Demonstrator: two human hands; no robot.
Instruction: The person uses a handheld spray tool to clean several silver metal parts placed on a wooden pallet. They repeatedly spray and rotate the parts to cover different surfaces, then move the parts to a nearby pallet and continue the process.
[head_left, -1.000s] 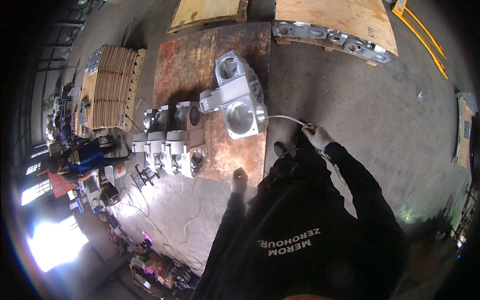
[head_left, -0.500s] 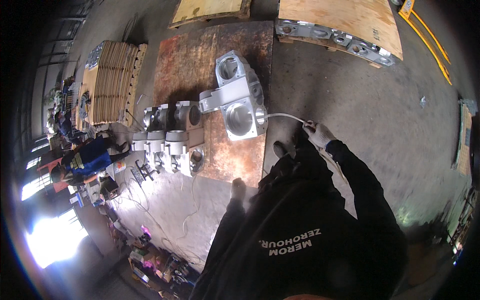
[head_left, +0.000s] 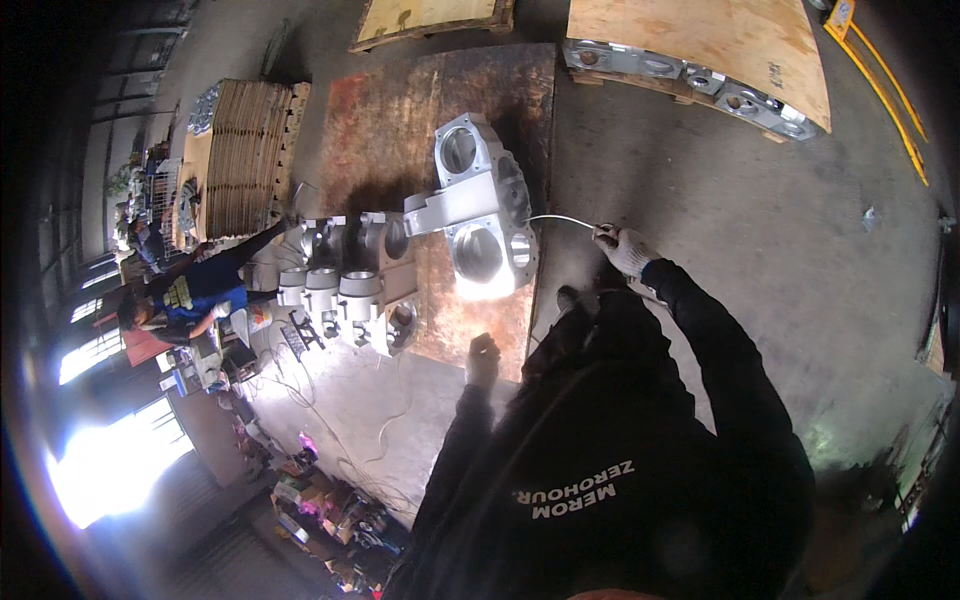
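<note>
A large silver-grey metal casting (head_left: 470,207) with round bores lies on a stained board (head_left: 385,120). My right hand (head_left: 627,252), in a pale knitted glove, is closed around the near end of a thin, pale, bent tube (head_left: 565,219). The tube's far end reaches the right side of the casting; whether it touches cannot be told. My left hand (head_left: 483,360), also gloved, hovers over the board's near edge with fingers curled and nothing visible in them. Several smaller-looking grey castings (head_left: 358,300) stand in rows at the left of the board, close to the large one.
Behind on the right, a wood-topped pallet (head_left: 690,50) carries more castings. Another pallet (head_left: 430,18) is at the back. Stacked sheets (head_left: 245,160) stand at left, near a person in blue (head_left: 195,295). Cables (head_left: 300,400) cross the floor. A yellow frame (head_left: 880,90) stands far right.
My right hand has moved slightly left and the tube now shows a shorter length. My left hand has risen a little over the board. The person at left has shifted posture.
</note>
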